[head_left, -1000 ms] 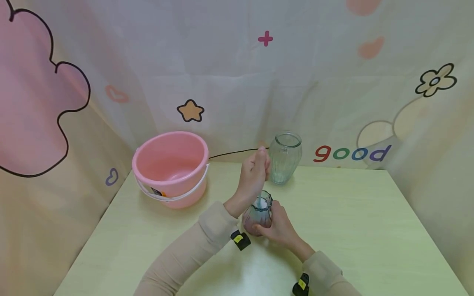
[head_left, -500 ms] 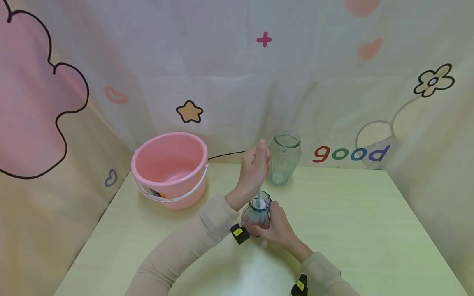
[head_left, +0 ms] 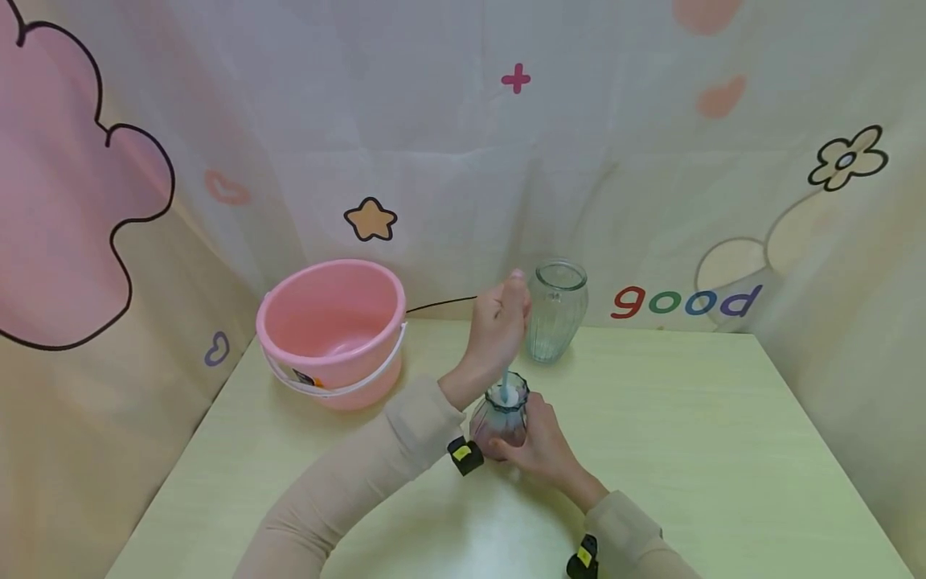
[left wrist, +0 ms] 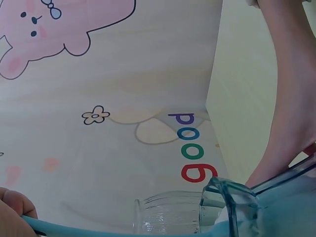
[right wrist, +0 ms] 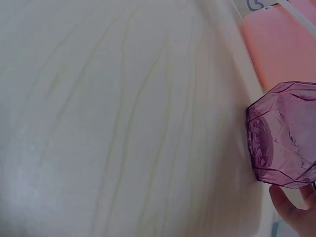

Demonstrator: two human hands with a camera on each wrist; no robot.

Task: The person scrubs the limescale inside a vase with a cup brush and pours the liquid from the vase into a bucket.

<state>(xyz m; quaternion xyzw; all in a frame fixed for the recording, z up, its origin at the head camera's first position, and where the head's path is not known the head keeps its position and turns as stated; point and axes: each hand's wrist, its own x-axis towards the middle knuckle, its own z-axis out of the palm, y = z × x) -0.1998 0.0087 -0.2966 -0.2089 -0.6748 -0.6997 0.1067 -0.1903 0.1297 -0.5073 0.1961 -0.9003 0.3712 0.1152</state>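
Bucket (head_left: 333,310) stands left of the small vase (head_left: 497,428). Above the vase, the left hand (head_left: 497,328) grips a blue handle (left wrist: 84,230) reaching inside; leaning it hard could tip the vase. At the vase's right side, the right hand (head_left: 544,447) grips it; a slip could drop it, though whether its base touches the desk (head_left: 687,450) is unclear.

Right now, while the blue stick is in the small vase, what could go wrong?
The small vase might slip from the right hand holding its side. The left hand, overlapping the tall jar in the head view, might bump it. The blue stick may strike the vase's rim.
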